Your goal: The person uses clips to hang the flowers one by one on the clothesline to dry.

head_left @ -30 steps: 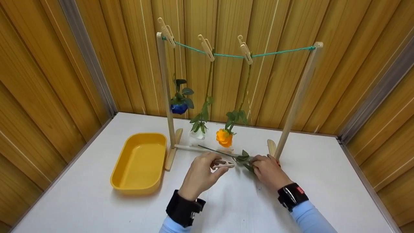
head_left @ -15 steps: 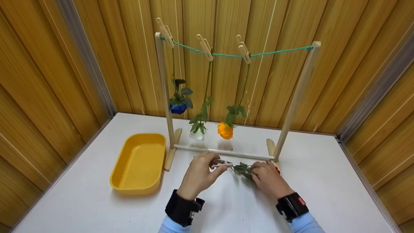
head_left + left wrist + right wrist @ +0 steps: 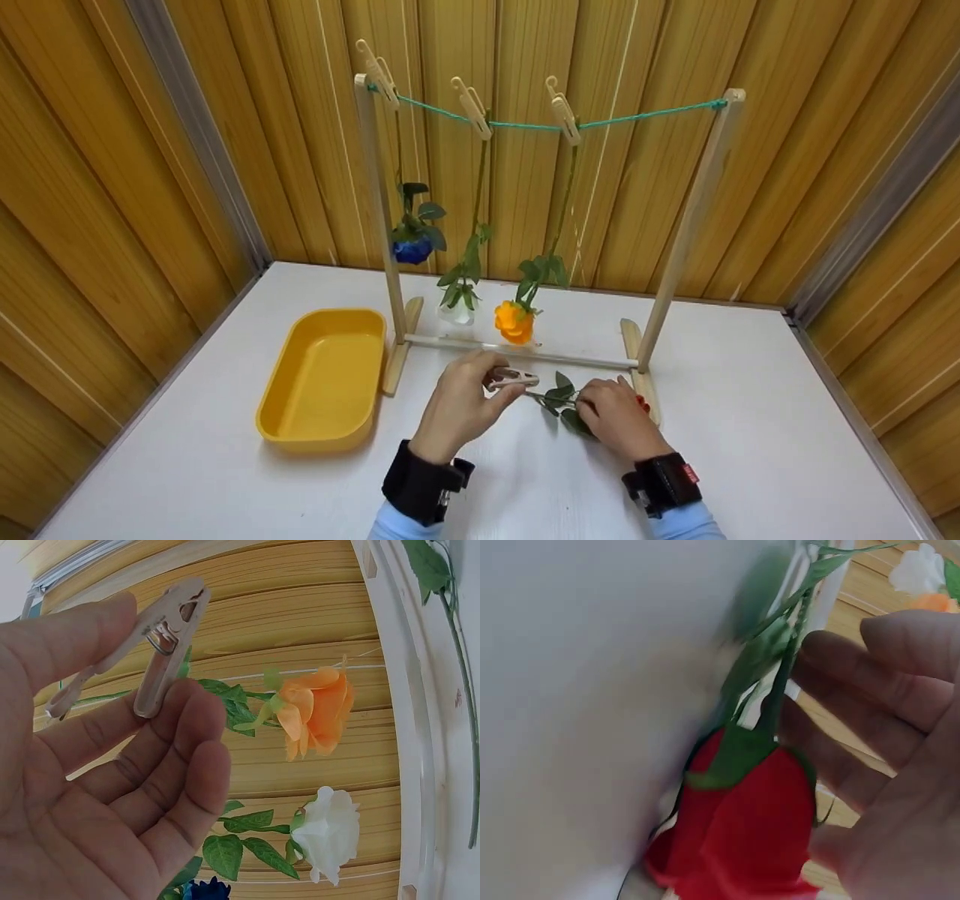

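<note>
My left hand (image 3: 461, 405) pinches a beige clothespin (image 3: 514, 379) between thumb and fingers; the left wrist view shows the clothespin (image 3: 169, 637) with its metal spring. My right hand (image 3: 619, 416) is low over the table at a red rose, its fingers at the leafy stem (image 3: 555, 397). The red bloom (image 3: 742, 825) fills the lower part of the right wrist view, with fingertips (image 3: 817, 649) against and partly behind the stem. In the head view that bloom is mostly hidden by my hand. The stem's free end lies near the clothespin.
A wooden frame (image 3: 686, 217) carries a teal cord (image 3: 649, 115). Clothespins on it hold a blue rose (image 3: 412, 250), a white rose (image 3: 456, 311) and an orange rose (image 3: 514, 322) upside down. A yellow tray (image 3: 270, 420) stands on the white table (image 3: 187, 472) at left.
The red rose's stem has come forward off the frame's lower bar towards the table's front. My right hand has shifted slightly left and nearer. The orange rose sways. My left hand stays with the clothespin.
</note>
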`<action>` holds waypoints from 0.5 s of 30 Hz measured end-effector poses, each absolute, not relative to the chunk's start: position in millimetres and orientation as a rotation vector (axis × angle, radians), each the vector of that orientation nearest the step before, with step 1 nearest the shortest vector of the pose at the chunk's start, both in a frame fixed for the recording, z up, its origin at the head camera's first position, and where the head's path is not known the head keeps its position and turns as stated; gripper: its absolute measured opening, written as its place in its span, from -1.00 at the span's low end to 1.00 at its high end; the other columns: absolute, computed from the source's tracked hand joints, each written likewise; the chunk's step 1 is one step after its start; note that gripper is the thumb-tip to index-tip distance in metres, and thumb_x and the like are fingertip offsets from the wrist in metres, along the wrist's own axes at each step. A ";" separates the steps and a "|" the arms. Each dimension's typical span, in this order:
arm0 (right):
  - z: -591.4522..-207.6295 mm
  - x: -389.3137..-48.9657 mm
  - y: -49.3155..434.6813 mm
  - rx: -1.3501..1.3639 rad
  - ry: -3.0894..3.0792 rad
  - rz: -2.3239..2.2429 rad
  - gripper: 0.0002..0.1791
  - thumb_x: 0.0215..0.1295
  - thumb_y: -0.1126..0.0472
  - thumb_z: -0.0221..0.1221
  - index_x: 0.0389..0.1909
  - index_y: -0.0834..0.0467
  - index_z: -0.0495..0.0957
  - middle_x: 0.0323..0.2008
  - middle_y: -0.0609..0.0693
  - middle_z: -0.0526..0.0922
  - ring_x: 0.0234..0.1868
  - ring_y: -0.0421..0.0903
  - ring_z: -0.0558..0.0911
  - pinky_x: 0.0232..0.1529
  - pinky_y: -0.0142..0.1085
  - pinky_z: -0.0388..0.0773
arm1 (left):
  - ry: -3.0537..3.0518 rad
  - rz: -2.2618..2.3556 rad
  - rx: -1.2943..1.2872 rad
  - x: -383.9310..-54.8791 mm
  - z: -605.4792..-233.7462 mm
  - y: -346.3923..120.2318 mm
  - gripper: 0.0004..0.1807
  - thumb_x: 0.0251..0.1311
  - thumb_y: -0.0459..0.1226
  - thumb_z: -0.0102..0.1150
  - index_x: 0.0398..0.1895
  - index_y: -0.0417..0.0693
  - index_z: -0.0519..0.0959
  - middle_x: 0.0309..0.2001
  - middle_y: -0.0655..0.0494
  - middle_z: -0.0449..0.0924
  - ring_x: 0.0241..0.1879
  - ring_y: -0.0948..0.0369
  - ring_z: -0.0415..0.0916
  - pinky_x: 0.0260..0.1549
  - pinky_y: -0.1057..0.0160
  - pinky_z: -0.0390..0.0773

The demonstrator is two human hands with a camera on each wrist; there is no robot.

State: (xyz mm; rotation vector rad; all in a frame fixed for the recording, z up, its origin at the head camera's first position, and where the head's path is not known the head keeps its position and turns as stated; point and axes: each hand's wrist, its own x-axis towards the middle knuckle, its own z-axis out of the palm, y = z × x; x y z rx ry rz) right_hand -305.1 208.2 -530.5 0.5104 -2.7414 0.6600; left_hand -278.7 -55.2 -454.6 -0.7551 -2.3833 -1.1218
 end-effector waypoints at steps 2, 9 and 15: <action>-528.7 -304.9 204.4 0.484 -2.747 0.663 -0.83 0.26 0.38 0.28 -0.50 0.13 0.70 -0.36 -0.05 0.68 -0.15 0.08 0.67 0.30 0.35 0.31 | -2.381 -1.121 -0.752 -278.9 -455.0 -55.1 -0.78 0.19 -0.19 0.50 -0.19 -0.08 0.70 -0.35 0.15 0.62 -0.38 0.30 0.45 -0.35 0.33 0.46; -517.1 -305.3 186.8 0.500 -2.739 0.717 -0.90 0.24 0.39 0.30 -0.45 0.20 0.71 -0.34 0.00 0.70 -0.11 0.11 0.67 0.36 0.30 0.29 | -2.378 -1.117 -0.746 -279.6 -455.8 -55.7 -0.79 0.19 -0.20 0.50 -0.24 -0.09 0.68 -0.35 0.16 0.61 -0.37 0.29 0.45 -0.35 0.33 0.47; -512.8 -308.9 174.1 0.611 -2.686 0.724 -0.94 0.19 0.43 0.35 -0.43 0.23 0.72 -0.36 -0.02 0.68 -0.18 0.05 0.65 0.18 0.07 0.47 | -2.391 -1.118 -0.738 -280.5 -455.6 -57.7 -0.79 0.21 -0.20 0.49 -0.21 -0.10 0.69 -0.33 0.14 0.62 -0.36 0.28 0.48 -0.35 0.33 0.50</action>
